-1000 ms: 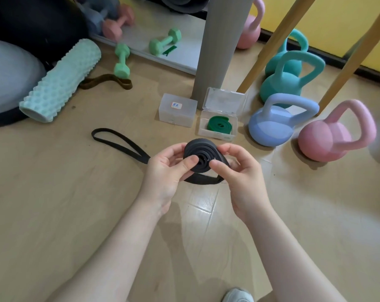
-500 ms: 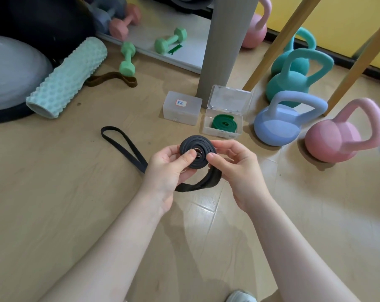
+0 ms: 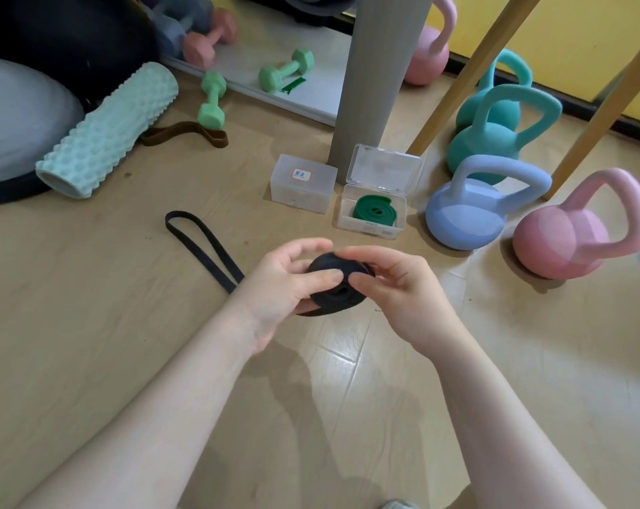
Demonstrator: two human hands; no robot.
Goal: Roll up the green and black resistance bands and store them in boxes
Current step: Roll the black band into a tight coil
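**Black band part-rolled in both hands; green band lying boxed**

The left hand [image 3: 282, 284] is gripping the coiled part of the black resistance band [image 3: 335, 288] from the left, thumb lying across the face of the coil and fingers curling behind it. The right hand [image 3: 395, 288] is pinching the same coil from the right, thumb on the face and forefinger arching over the top edge. The coil is being held above the wooden floor [image 3: 91, 325], between the two hands. The unrolled remainder of the band is trailing out to the left from behind the left hand and lying on the floor as a long loop.

The green resistance band [image 3: 375, 211] is sitting rolled inside the open clear box [image 3: 370, 229], whose lid is standing up behind it. A closed clear box [image 3: 304, 183] with a small label is standing just left of it, close but apart. A blue kettlebell [image 3: 469, 218] is resting just right of the open box, with a pink kettlebell [image 3: 575, 244] further right. A mint foam roller [image 3: 109, 130] is lying at far left.
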